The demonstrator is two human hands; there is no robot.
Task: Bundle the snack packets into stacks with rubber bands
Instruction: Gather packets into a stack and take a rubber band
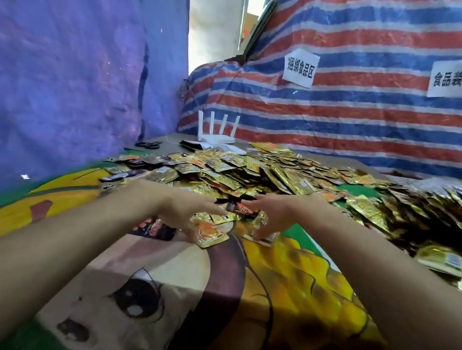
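Note:
A big heap of gold foil snack packets (252, 174) covers the far half of the table. Both my hands reach into its near edge. My left hand (184, 212) holds a gold packet with an orange picture (210, 234), thumb and fingers curled round it. My right hand (274, 215) lies on a small clump of packets (259, 222), its fingers bent around a crumpled gold one. A dark packet with red print (154, 228) lies flat under my left wrist. No rubber band shows.
A cartoon-print cloth (158, 294) covers the near table. Black scissors (148, 144) and a white router (216, 137) stand at the back left. Bundled packets (444, 260) lie at the right edge. Blue tarp on the left, striped tarp with paper signs behind.

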